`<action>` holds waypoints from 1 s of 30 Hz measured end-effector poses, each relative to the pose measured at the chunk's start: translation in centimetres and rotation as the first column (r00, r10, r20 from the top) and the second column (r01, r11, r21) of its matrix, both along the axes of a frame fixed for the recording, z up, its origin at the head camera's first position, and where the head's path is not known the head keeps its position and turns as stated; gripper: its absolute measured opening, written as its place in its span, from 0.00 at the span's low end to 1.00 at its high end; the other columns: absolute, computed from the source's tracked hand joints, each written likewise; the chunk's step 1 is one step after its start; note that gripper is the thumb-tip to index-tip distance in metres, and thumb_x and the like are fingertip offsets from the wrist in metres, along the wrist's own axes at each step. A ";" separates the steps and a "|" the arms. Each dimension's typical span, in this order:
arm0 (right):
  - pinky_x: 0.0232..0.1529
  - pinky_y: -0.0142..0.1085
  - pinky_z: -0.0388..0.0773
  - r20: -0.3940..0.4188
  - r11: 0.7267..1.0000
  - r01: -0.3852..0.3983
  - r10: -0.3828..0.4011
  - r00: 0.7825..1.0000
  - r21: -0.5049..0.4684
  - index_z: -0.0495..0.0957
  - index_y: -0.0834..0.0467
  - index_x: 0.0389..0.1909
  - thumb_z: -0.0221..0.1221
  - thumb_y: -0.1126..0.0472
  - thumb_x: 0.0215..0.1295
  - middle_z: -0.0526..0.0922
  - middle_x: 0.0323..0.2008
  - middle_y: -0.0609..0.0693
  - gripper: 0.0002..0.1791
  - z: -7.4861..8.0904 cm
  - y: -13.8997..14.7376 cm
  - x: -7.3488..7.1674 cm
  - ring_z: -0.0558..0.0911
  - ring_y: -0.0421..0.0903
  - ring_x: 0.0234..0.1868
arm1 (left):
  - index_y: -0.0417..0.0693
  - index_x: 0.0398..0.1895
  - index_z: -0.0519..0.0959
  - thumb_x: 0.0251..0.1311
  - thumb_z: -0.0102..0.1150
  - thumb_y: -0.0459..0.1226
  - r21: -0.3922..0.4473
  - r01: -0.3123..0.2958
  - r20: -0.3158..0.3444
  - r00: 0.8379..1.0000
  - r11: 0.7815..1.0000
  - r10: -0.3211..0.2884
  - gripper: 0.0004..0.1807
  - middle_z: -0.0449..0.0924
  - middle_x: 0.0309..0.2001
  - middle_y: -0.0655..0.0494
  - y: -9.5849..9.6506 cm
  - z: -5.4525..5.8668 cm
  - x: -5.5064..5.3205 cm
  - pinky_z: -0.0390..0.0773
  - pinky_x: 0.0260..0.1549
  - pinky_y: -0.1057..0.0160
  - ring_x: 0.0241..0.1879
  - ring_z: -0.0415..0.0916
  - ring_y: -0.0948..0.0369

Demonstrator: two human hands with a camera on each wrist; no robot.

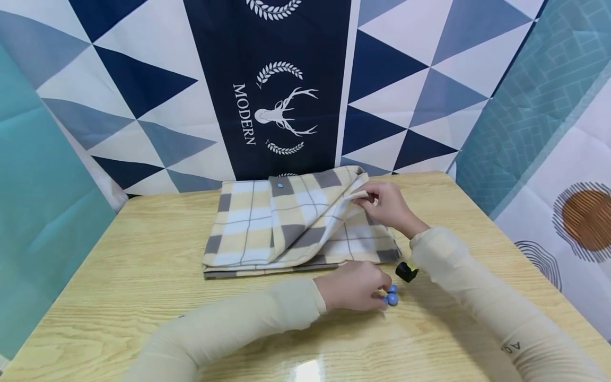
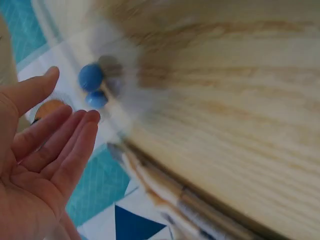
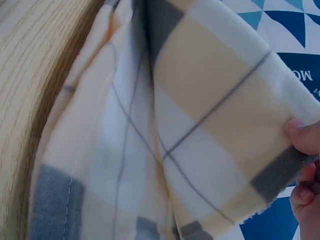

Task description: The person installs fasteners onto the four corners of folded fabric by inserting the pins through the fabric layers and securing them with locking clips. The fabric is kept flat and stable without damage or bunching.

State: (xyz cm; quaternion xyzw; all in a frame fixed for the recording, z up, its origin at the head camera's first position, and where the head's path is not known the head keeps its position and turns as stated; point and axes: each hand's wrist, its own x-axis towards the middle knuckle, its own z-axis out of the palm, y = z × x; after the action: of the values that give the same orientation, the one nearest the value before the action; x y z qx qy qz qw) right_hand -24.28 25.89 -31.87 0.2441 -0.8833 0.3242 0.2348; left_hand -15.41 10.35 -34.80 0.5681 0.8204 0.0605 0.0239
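A folded checked fleece blanket (image 1: 238, 228) in cream, white and grey lies at the back of the table. My right hand (image 1: 384, 204) pinches an edge of its top layer between thumb and fingers, lifting it into a slanting fold. In the right wrist view the raised flap (image 3: 210, 100) hangs from that hand. My left hand (image 1: 355, 286) is in front of the blanket, its fingertips right at a cluster of small round blue pieces (image 1: 392, 299). In the left wrist view its fingers are extended, the thumb apart, with two blue pieces (image 2: 91, 77) just beyond the fingertips.
A small black object (image 1: 407, 271) with a yellow-green bit lies by the blanket's front right corner. One blue round piece (image 1: 280, 185) sits on the blanket's upper part. The wooden table (image 1: 143, 239) meets patterned cloth hangings (image 1: 296, 48) at its back and sides.
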 end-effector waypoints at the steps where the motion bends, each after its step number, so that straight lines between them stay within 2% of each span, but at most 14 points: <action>1: 0.23 0.28 0.64 -0.002 1.000 0.001 -0.001 1.000 -0.001 0.86 0.57 0.32 0.67 0.68 0.55 0.82 0.22 0.50 0.05 0.0 0.0 0.0 0.67 0.36 0.21 | 0.55 0.35 0.81 0.59 0.64 0.46 -0.014 -0.001 -0.005 1.000 1.000 0.001 0.07 0.81 0.28 0.68 0.1 -0.2 0.2 0.71 0.28 0.79 0.25 0.70 0.75; 4: 0.23 0.27 0.64 -0.004 1.000 0.005 -0.005 1.000 -0.008 0.86 0.57 0.31 0.67 0.68 0.55 0.82 0.22 0.50 0.04 -0.1 0.0 0.0 0.67 0.36 0.21 | 0.54 0.30 0.77 0.59 0.64 0.46 -0.054 -0.006 -0.048 0.999 0.999 0.003 0.08 0.77 0.25 0.68 0.5 -0.8 0.7 0.72 0.28 0.78 0.24 0.68 0.74; 7: 0.23 0.27 0.64 -0.004 1.000 0.006 -0.006 1.000 -0.008 0.86 0.57 0.31 0.66 0.68 0.55 0.82 0.22 0.50 0.05 -0.2 0.0 0.2 0.67 0.36 0.21 | 0.55 0.30 0.76 0.60 0.62 0.46 -0.089 -0.008 -0.114 0.994 0.996 -0.002 0.08 0.79 0.27 0.68 0.9 -1.3 1.1 0.75 0.30 0.77 0.26 0.73 0.74; 11: 0.22 0.27 0.64 -0.013 1.000 -0.002 0.002 1.000 -0.009 0.86 0.57 0.31 0.67 0.69 0.55 0.82 0.22 0.50 0.05 -0.3 0.0 0.3 0.67 0.35 0.20 | 0.56 0.29 0.75 0.63 0.59 0.46 -0.110 0.002 -0.211 0.977 0.994 -0.025 0.08 0.81 0.29 0.67 1.1 -1.8 1.5 0.77 0.30 0.77 0.28 0.77 0.74; 13: 0.22 0.26 0.64 -0.020 1.000 -0.004 0.004 1.000 -0.013 0.86 0.57 0.32 0.67 0.69 0.55 0.83 0.22 0.49 0.05 -0.3 0.0 0.3 0.67 0.35 0.20 | 0.56 0.27 0.73 0.63 0.57 0.43 -0.101 0.001 -0.195 0.981 0.995 -0.020 0.08 0.79 0.27 0.67 1.0 -1.7 1.5 0.76 0.28 0.78 0.26 0.74 0.74; 17: 0.22 0.27 0.64 -0.038 0.999 -0.025 0.024 0.999 -0.026 0.86 0.56 0.32 0.66 0.69 0.55 0.84 0.24 0.50 0.06 -0.2 0.1 0.3 0.67 0.34 0.20 | 0.53 0.24 0.73 0.61 0.57 0.38 -0.005 0.004 -0.108 0.994 1.000 -0.004 0.08 0.75 0.24 0.65 0.2 0.2 0.6 0.68 0.26 0.79 0.23 0.67 0.73; 19: 0.22 0.28 0.65 -0.052 0.998 -0.046 0.044 0.998 -0.033 0.87 0.56 0.32 0.65 0.71 0.55 0.86 0.26 0.50 0.08 -0.2 0.1 0.2 0.66 0.34 0.20 | 0.51 0.26 0.77 0.61 0.57 0.36 0.127 0.014 -0.059 0.998 0.992 -0.006 0.06 0.78 0.26 0.63 -0.3 1.7 -0.4 0.67 0.28 0.81 0.26 0.69 0.71; 20: 0.22 0.28 0.66 -0.061 0.998 -0.058 0.056 0.997 -0.039 0.87 0.56 0.32 0.64 0.72 0.55 0.86 0.27 0.50 0.09 -0.2 0.2 0.2 0.67 0.34 0.21 | 0.49 0.29 0.79 0.61 0.58 0.36 0.210 0.012 -0.045 0.999 0.978 -0.002 0.04 0.80 0.29 0.62 -0.6 2.5 -0.9 0.69 0.31 0.81 0.28 0.72 0.70; 22: 0.23 0.28 0.66 -0.063 0.994 -0.087 0.083 0.995 -0.061 0.86 0.57 0.33 0.62 0.75 0.53 0.87 0.30 0.52 0.12 -0.3 0.4 0.2 0.67 0.33 0.22 | 0.44 0.35 0.83 0.61 0.58 0.34 0.400 -0.010 0.020 1.000 0.916 0.002 0.05 0.85 0.34 0.55 -1.1 4.1 -2.2 0.72 0.36 0.83 0.33 0.79 0.67; 24: 0.25 0.25 0.69 -0.074 0.994 -0.092 0.087 0.993 -0.066 0.86 0.58 0.33 0.61 0.77 0.52 0.87 0.31 0.53 0.13 -0.3 0.5 0.2 0.70 0.30 0.25 | 0.39 0.44 0.83 0.62 0.59 0.32 0.557 -0.106 0.141 0.989 0.824 0.032 0.10 0.86 0.43 0.50 -1.6 5.3 -3.6 0.75 0.42 0.81 0.41 0.82 0.62; 25: 0.25 0.25 0.69 -0.078 0.994 -0.092 0.086 0.993 -0.065 0.86 0.59 0.32 0.61 0.77 0.51 0.87 0.31 0.53 0.13 -0.4 0.6 0.2 0.70 0.29 0.25 | 0.38 0.47 0.82 0.62 0.59 0.32 0.608 -0.177 0.204 0.977 0.774 0.063 0.12 0.85 0.46 0.48 -1.8 5.8 -4.3 0.76 0.44 0.80 0.43 0.83 0.59; 27: 0.26 0.25 0.69 -0.081 0.994 -0.088 0.083 0.993 -0.061 0.86 0.60 0.33 0.61 0.77 0.52 0.87 0.32 0.54 0.12 -0.4 0.6 0.2 0.70 0.29 0.25 | 0.39 0.50 0.81 0.63 0.58 0.32 0.662 -0.330 0.339 0.933 0.674 0.124 0.14 0.84 0.49 0.46 -2.4 6.5 -6.0 0.78 0.44 0.78 0.44 0.83 0.57; 29: 0.25 0.26 0.70 -0.091 0.996 -0.073 0.068 0.994 -0.044 0.87 0.59 0.33 0.62 0.76 0.54 0.88 0.33 0.54 0.11 -0.4 0.6 0.2 0.70 0.29 0.25 | 0.41 0.53 0.80 0.64 0.57 0.32 0.647 -0.471 0.455 0.869 0.599 0.192 0.15 0.83 0.52 0.47 -3.0 6.8 -7.5 0.79 0.45 0.75 0.47 0.82 0.56; 30: 0.24 0.27 0.70 -0.086 0.996 -0.075 0.071 0.994 -0.047 0.87 0.59 0.34 0.61 0.76 0.56 0.88 0.33 0.54 0.11 -0.3 0.5 0.2 0.70 0.31 0.24 | 0.42 0.53 0.80 0.64 0.56 0.32 0.636 -0.518 0.486 0.845 0.572 0.224 0.15 0.83 0.52 0.47 -3.2 6.8 -8.3 0.79 0.45 0.73 0.47 0.82 0.56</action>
State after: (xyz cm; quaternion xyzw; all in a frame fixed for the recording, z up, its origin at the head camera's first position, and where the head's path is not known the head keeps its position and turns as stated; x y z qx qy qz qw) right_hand -24.05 26.42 -32.22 0.2835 -0.8547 0.3440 0.2660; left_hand -23.70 7.11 -28.02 0.3171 0.8047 0.4957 -0.0784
